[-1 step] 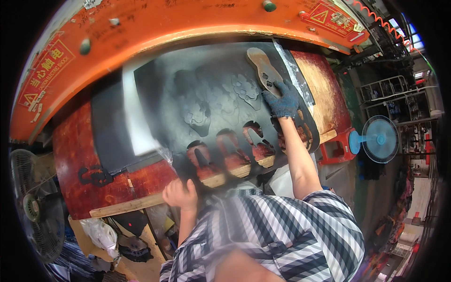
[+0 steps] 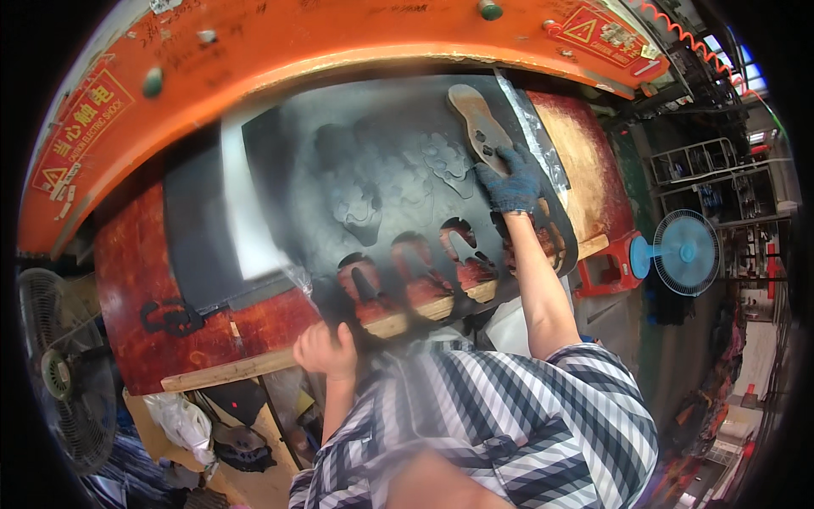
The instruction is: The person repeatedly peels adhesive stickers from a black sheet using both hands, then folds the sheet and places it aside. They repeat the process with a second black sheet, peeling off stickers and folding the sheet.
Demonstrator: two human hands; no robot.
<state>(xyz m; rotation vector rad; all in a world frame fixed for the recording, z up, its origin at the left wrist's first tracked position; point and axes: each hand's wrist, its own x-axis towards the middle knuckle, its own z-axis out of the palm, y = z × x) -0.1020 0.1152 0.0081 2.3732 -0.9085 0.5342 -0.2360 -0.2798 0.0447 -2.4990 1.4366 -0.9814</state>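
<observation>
The right grip (image 2: 510,181) hides part of the sole-shaped piece (image 2: 475,117).

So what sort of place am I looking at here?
Probably a factory workshop, perhaps for footwear: a big orange machine spans the far side, a flat black sheet has curved holes through it, and the blue-gloved right hand rests on a brownish, sole-shaped piece.

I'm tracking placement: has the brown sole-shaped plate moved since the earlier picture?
No: the brown sole-shaped plate shows no visible shift against the upper round green knob on the orange machine.
</observation>
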